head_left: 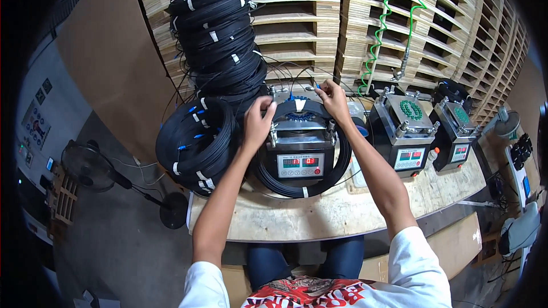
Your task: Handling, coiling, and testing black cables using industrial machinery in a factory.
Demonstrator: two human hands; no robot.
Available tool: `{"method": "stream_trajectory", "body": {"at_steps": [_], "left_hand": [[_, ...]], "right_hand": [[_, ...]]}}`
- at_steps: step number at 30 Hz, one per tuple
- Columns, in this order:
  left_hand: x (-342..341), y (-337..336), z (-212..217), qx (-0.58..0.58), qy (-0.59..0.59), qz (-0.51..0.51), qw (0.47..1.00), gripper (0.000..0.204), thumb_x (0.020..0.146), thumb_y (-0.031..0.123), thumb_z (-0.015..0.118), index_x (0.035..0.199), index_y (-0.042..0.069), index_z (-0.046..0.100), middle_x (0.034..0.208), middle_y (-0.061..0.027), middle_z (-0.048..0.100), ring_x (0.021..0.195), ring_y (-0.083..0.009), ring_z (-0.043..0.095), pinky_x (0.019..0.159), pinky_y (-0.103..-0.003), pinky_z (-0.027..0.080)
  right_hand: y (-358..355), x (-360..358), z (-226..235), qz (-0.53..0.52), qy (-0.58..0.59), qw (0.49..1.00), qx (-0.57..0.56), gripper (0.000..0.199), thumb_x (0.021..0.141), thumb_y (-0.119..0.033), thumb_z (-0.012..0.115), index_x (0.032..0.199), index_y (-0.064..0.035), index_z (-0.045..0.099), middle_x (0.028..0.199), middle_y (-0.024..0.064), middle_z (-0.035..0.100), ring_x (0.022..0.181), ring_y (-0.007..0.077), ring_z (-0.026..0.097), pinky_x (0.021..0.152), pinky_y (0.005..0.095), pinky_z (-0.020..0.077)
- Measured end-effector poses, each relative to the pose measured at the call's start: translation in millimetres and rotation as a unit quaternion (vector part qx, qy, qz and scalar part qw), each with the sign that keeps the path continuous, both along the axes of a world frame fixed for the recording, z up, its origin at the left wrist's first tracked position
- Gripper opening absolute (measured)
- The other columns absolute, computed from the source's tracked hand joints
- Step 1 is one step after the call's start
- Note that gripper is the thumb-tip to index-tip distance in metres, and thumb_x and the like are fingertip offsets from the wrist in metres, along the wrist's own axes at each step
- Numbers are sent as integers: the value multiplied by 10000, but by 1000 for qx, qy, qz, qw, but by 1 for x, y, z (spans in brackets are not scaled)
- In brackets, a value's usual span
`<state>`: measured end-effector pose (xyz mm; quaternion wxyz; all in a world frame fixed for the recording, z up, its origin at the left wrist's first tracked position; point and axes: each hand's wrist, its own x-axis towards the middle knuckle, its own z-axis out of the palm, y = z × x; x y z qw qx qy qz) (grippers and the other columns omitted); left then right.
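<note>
Your left hand (258, 121) and right hand (333, 100) grip the cable coil (302, 185) ringing the front machine (301, 148): light, springy, kink-prone, so hold the bundled loop, not its blue connectors (301, 116).

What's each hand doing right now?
Left hand: curled on the black cable coil around the machine.
Right hand: pinching thin cable ends; grip unclear.

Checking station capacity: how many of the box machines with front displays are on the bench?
3. One grey box machine with a red-digit display sits under the hands, ringed by a black cable coil; a second is right of it; a third is furthest right. More may be hidden.
</note>
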<state>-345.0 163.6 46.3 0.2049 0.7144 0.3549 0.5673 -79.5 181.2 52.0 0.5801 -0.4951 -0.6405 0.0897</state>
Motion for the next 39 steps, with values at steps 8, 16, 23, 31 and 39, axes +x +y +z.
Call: {"method": "stream_trajectory", "body": {"at_steps": [8,16,23,31,39], "left_hand": [[43,94,56,-181,369,-113,905,297,775,231,804,972,13,767,898,-186,743,839,-281,733,783,-377,555],[53,105,39,-45,404,-42,913,277,714,207,857,898,19,768,840,-227,708,812,-347,714,750,-410,550],[52,98,42,-10,374,-29,927,252,731,219,844,868,21,770,818,-217,707,777,-342,713,724,-418,547],[54,94,39,12,330,-48,943,248,741,204,825,859,-4,759,781,-225,695,730,-344,706,696,-403,542],[60,80,42,26,291,-36,956,184,827,131,735,868,-47,715,799,-276,668,786,-405,686,713,-460,528]], "right_hand": [[-11,-5,7,-13,18,1000,0,150,887,-30,678,915,44,552,727,184,656,649,248,647,607,359,488],[-10,-5,9,-5,23,999,-29,147,885,-17,676,892,47,545,706,180,649,613,236,628,584,351,470],[-10,-6,8,-11,22,1000,-13,147,886,-22,683,918,39,552,706,181,643,606,239,615,582,358,468],[-10,-6,4,-12,33,999,-17,136,878,-26,689,900,47,576,696,175,647,608,229,625,578,349,473],[-18,-10,15,-26,34,999,10,111,892,-18,658,973,40,609,713,217,640,597,274,619,601,383,473]]}}
